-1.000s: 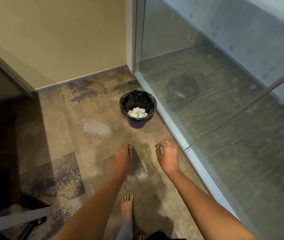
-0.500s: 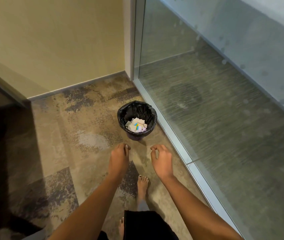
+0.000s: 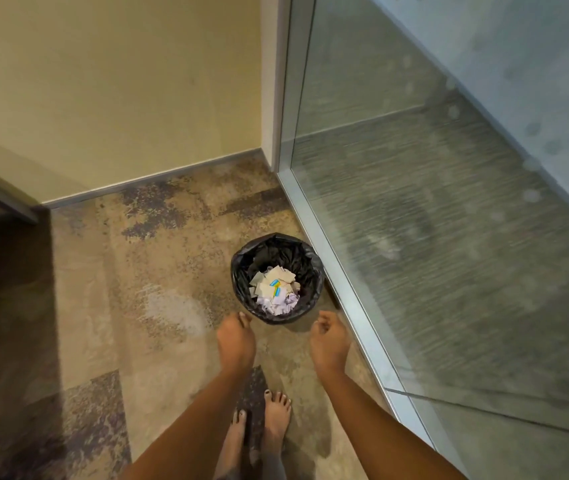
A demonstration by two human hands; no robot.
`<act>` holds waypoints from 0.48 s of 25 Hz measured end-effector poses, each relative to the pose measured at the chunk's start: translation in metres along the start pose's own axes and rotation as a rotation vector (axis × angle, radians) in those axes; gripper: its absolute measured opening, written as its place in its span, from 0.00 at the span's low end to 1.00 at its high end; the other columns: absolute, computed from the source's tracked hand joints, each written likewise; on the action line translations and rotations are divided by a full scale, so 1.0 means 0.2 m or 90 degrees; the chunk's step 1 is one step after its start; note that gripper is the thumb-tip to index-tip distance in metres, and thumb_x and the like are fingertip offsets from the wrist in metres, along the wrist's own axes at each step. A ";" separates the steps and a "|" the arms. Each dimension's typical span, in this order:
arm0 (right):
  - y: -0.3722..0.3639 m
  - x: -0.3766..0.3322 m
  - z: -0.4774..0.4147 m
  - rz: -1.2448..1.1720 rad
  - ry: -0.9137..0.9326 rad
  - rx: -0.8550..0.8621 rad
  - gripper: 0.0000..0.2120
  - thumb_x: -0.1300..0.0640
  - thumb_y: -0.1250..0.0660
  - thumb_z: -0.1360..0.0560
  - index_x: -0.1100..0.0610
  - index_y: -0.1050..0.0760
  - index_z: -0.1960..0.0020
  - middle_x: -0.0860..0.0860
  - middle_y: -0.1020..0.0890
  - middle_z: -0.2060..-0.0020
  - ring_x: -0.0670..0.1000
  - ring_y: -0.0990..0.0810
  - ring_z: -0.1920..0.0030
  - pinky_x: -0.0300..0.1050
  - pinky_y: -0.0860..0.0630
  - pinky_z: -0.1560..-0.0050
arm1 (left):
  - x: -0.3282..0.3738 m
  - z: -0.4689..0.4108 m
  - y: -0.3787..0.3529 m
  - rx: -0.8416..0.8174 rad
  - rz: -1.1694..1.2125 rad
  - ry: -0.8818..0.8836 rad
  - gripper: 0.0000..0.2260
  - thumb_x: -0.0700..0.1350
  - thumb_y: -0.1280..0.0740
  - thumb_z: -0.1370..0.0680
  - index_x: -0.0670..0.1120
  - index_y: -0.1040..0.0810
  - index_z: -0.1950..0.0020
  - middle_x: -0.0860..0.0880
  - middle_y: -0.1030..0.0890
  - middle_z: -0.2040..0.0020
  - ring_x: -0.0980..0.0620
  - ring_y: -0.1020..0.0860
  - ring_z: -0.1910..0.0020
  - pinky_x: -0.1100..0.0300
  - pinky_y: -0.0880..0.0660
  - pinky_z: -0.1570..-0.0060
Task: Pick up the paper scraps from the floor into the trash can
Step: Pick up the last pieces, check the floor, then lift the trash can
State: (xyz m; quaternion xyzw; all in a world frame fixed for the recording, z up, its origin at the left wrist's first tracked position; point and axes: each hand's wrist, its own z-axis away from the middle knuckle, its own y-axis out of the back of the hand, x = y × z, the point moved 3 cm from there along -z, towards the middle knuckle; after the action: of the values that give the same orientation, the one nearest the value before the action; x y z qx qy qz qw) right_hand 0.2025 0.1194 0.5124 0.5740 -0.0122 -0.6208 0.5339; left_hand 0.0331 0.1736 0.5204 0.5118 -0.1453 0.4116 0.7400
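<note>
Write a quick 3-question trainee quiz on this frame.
1. True or false: the lined trash can is empty.
2. The trash can stands right beside: A) the glass partition B) a sofa C) a sink.
3. Which hand is nearer the glass partition?
Key: 1. False: paper scraps lie in it. 2. A. 3. The right hand; the left hand is farther away.

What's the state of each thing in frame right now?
trash can: upright, uncovered, bag-lined.
paper scraps: piled inside the can.
left hand: fingers relaxed, nothing visibly held, by the can's rim.
right hand: loosely curled, holding nothing.
</note>
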 end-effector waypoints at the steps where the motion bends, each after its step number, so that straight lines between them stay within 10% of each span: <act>1: -0.03 0.00 -0.08 -0.013 -0.032 0.005 0.12 0.65 0.36 0.27 0.61 0.22 0.44 0.58 0.17 0.51 0.57 0.20 0.49 0.39 0.31 0.52 | 0.00 -0.06 -0.03 -0.004 -0.005 0.004 0.15 0.42 0.47 0.18 0.37 0.22 0.48 0.38 0.19 0.49 0.41 0.23 0.51 0.57 0.33 0.57; 12: -0.44 0.28 -0.75 -0.020 -0.217 0.010 0.18 0.60 0.36 0.24 0.60 0.27 0.35 0.57 0.21 0.41 0.58 0.24 0.39 0.47 0.31 0.37 | -0.24 -0.77 -0.36 -0.065 -0.113 0.048 0.14 0.45 0.45 0.18 0.39 0.25 0.42 0.37 0.20 0.50 0.42 0.24 0.56 0.57 0.33 0.59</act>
State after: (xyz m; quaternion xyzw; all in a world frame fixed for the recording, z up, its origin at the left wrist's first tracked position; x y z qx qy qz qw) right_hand 0.2672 0.2084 0.3663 0.4650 -0.0986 -0.7171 0.5098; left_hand 0.0251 0.2772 0.3765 0.4685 -0.0920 0.3555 0.8035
